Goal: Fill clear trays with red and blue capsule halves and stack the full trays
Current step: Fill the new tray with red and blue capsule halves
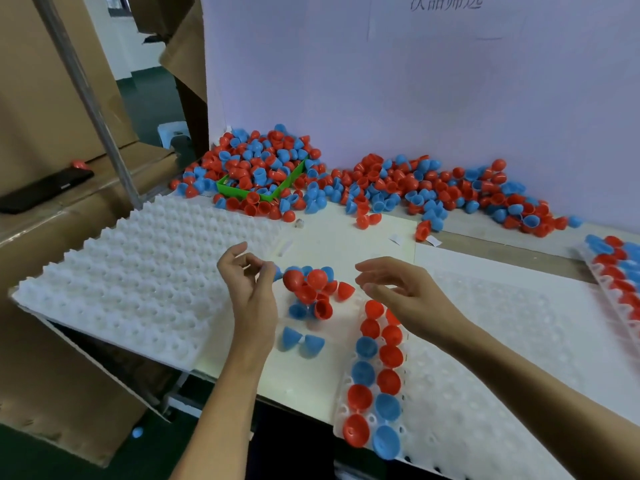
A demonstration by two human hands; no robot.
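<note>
- Two hands hover over the middle of the surface [346,237]: our left hand [251,282] is raised with its fingers curled toward the thumb, and we cannot tell whether it pinches anything, though a bit of blue shows just beside its fingertips.
- Our right hand [405,292] is released, fingers loosely spread and holding nothing, palm down above the far end of the clear tray [485,393].
- Between the hands lies a small cluster of capsule halves [311,289], mostly red with a few blue, and two loose blue halves [303,341] sit nearer the front edge.
- The clear tray lies at the front right of the surface, overhanging the front edge (only its left side is filled); two rows of seated halves [375,372], red and blue mixed, run along that left side, domes up.
- A stack of empty trays [138,271], white and bumpy, sits at the left edge of the surface, reaching out past it.
- At the right edge we see part of a filled tray [616,268] packed with red and blue halves.
- Along the back edge, against the white board [415,81], a long heap of loose halves [415,188] spreads from left to right, and at the back left corner it buries a green box [277,192].
- Off the surface to the left, a black phone [45,188] rests on cardboard cartons [41,98].
</note>
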